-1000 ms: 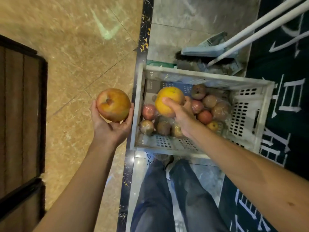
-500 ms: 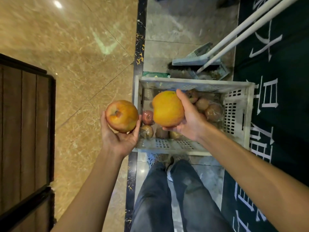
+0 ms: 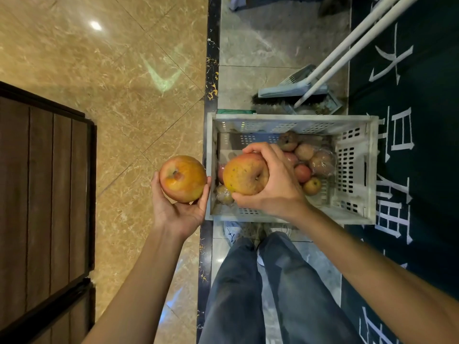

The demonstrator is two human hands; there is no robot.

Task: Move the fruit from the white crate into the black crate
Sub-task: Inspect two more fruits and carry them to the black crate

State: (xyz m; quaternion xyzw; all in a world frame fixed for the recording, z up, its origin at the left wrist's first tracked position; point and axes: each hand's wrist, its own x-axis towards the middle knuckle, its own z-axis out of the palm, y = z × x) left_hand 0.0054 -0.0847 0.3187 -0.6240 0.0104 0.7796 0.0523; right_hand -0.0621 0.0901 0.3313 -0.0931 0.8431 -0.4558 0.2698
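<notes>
the two held apples (image 3: 183, 178) (image 3: 244, 174) are orange-red with yellow patches; the white crate (image 3: 352, 167) is perforated; the right mat (image 3: 427, 120) is dark green with white characters.

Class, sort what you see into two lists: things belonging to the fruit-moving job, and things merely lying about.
Job: left hand holding an apple; right hand gripping a second apple; white crate; remaining fruit inside it.
Lying about: broom; dustpan; lettered mat; slatted wooden panel.

The marble floor (image 3: 111, 108) carried a white crate (image 3: 352, 167), with a broom (image 3: 285, 89) and dustpan (image 3: 324, 106) just behind it and a dark mat (image 3: 434, 145) along its right.
</notes>
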